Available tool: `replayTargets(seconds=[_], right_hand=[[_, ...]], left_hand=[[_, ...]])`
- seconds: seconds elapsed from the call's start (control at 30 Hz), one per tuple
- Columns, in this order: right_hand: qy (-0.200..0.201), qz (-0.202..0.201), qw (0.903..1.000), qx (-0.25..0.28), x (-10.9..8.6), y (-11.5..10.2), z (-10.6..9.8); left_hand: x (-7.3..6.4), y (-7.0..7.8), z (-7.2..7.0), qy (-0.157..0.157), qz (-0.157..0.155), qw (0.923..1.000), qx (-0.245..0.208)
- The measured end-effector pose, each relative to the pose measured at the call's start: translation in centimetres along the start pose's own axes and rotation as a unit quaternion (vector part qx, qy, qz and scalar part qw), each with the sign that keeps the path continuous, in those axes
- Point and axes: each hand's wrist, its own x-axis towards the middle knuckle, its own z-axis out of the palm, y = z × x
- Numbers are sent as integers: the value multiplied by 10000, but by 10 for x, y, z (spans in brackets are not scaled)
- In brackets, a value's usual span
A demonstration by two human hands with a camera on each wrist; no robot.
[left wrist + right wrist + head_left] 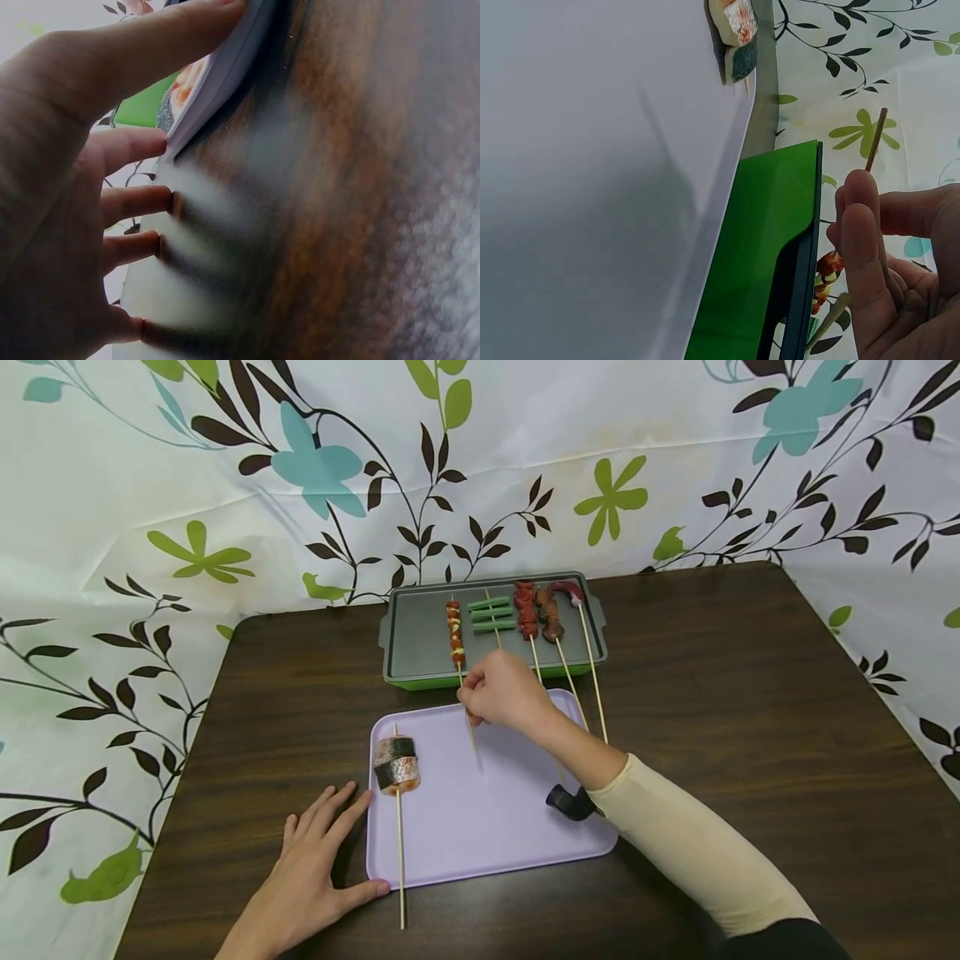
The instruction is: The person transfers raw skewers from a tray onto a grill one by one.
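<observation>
My right hand (506, 689) pinches the wooden stick of a skewer (455, 633) threaded with red and yellow pieces. Those pieces lie over the grey grill plate (417, 635), while the stick's lower end points back over the lilac tray (480, 835). In the right wrist view the stick (876, 139) sticks out past thumb and fingertips. My left hand (303, 864) is spread at the tray's left edge, thumb and index finger touching the rim and the other fingertips on the table. On the tray's left side lies a skewer of a thick chunk with black-and-silver bands (397, 764).
Along the grill plate lie a skewer of green sticks (491, 614), a red meat skewer (527, 610), a brown meat skewer (550, 614) and a dark red tentacle-like skewer (567, 589). A black piece (570, 802) sits on the tray under my right forearm. Patterned cloth (525, 460) hangs behind the table.
</observation>
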Motion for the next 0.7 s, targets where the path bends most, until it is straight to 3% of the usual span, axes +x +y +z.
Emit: replayTargets(seconds=[0.37, 0.7], right_hand=[[-190, 364, 9991, 63, 7, 0, -6], [-90, 557, 9984, 44, 13, 2, -4]], left_hand=[[2, 0, 0, 48, 74, 10000, 20], [1, 0, 0, -59, -42, 10000, 9]])
